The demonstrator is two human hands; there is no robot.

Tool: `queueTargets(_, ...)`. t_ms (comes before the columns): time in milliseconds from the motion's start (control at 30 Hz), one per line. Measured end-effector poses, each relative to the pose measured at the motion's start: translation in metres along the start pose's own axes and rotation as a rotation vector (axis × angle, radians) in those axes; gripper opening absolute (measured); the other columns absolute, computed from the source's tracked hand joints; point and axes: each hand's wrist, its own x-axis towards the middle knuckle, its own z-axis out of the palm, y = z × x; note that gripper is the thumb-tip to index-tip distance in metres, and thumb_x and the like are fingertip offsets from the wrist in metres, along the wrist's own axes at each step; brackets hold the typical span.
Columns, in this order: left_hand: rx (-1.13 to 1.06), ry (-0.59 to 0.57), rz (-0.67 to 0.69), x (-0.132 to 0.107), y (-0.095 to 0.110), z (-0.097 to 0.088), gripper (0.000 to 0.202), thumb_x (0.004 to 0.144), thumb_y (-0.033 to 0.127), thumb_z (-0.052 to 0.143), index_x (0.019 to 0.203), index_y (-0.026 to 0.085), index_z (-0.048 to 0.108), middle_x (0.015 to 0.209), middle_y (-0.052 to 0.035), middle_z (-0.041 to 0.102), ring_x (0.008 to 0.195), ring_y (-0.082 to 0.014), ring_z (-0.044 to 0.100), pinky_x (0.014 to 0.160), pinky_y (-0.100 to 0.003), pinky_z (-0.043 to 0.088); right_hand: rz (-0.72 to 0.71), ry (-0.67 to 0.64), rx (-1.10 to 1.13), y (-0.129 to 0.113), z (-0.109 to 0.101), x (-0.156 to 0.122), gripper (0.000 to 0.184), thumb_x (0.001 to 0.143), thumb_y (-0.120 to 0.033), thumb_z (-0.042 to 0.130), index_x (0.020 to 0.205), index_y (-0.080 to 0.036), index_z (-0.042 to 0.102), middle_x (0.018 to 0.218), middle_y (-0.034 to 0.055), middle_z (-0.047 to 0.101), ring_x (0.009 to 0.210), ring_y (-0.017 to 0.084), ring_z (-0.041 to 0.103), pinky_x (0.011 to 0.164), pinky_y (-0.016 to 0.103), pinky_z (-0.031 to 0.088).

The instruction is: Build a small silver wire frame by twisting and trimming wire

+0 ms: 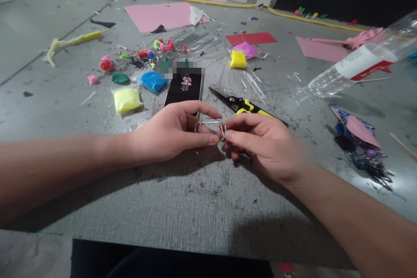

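My left hand (171, 132) and my right hand (260, 141) meet over the middle of the grey table (195, 200). Between them they pinch a thin bent piece of silver wire (211, 124). The left thumb and forefinger close on one end of it, the right fingers close on the other, curled end. Just behind the hands lies a black phone (184, 88) with its screen lit. Yellow-and-black pliers (243, 105) lie to the right of the phone, touching nothing I hold.
Bags of yellow clay (126, 99), blue clay (153, 81) and more yellow clay (238, 59) lie behind. A clear plastic bottle (361, 63) lies at right. Pink paper sheets (159, 15), a red sheet (250, 38) and scraps cover the far table. A dark cluttered pile (361, 145) sits at right.
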Motion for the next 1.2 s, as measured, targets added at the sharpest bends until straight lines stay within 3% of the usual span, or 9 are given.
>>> queueTargets(233, 0.008, -0.004, -0.019, 0.0006, 0.002, -0.0009, 0.034, 0.08, 0.016, 0.079, 0.111, 0.017, 0.066, 0.064, 0.0028, 0.07, 0.057, -0.0112, 0.066, 0.051, -0.019, 0.047, -0.039, -0.033, 0.008, -0.0029, 0.0002, -0.0004, 0.015, 0.078, -0.028, 0.079, 0.087, -0.019, 0.071, 0.071, -0.0014, 0.067, 0.059, 0.011, 0.059, 0.055, 0.026, 0.048)
queueTargets(533, -0.014, -0.076, 0.009, 0.0019, -0.0007, -0.0017, 0.03, 0.083, 0.015, 0.077, 0.111, 0.018, 0.066, 0.069, 0.0018, 0.073, 0.063, -0.0117, 0.071, 0.056, -0.019, 0.052, 0.16, -0.048, 0.285, -0.0082, 0.0016, 0.0019, 0.022, 0.071, -0.019, 0.078, 0.092, -0.016, 0.071, 0.078, 0.0024, 0.071, 0.061, 0.011, 0.061, 0.055, 0.025, 0.047)
queueTargets(633, -0.014, -0.083, 0.036, 0.0013, -0.002, -0.0012, 0.031, 0.083, 0.014, 0.076, 0.112, 0.019, 0.065, 0.077, 0.0006, 0.075, 0.072, -0.0122, 0.073, 0.064, -0.02, 0.055, 0.188, -0.069, 0.374, -0.0065, 0.0012, 0.004, 0.02, 0.07, -0.016, 0.079, 0.089, -0.014, 0.072, 0.075, 0.0027, 0.072, 0.061, 0.01, 0.064, 0.057, 0.023, 0.051)
queueTargets(800, 0.002, -0.076, 0.033, 0.0006, -0.0034, -0.0015, 0.031, 0.083, 0.016, 0.077, 0.111, 0.019, 0.064, 0.075, 0.0014, 0.073, 0.068, -0.0109, 0.071, 0.062, -0.019, 0.054, 0.244, -0.03, 0.392, -0.0048, 0.0015, 0.0042, 0.025, 0.066, -0.017, 0.087, 0.084, -0.015, 0.07, 0.072, 0.0, 0.071, 0.058, 0.009, 0.063, 0.056, 0.021, 0.053)
queueTargets(967, -0.017, -0.068, 0.02, 0.0019, -0.0033, -0.002, 0.033, 0.083, 0.016, 0.076, 0.113, 0.018, 0.063, 0.074, 0.0014, 0.072, 0.068, -0.0111, 0.07, 0.064, -0.02, 0.055, 0.313, -0.001, 0.358, -0.0066, 0.0031, 0.0024, 0.02, 0.069, -0.016, 0.085, 0.083, -0.013, 0.071, 0.069, 0.0006, 0.069, 0.057, 0.007, 0.062, 0.051, 0.017, 0.05)
queueTargets(1200, -0.022, -0.022, 0.036, -0.0027, -0.0024, 0.0045, 0.033, 0.082, 0.01, 0.074, 0.112, 0.014, 0.062, 0.069, 0.0034, 0.069, 0.064, -0.0087, 0.066, 0.061, -0.018, 0.053, 0.233, -0.007, 0.378, -0.0049, 0.005, 0.002, 0.021, 0.064, -0.012, 0.085, 0.078, -0.015, 0.07, 0.068, -0.0011, 0.069, 0.053, 0.006, 0.058, 0.048, 0.017, 0.044)
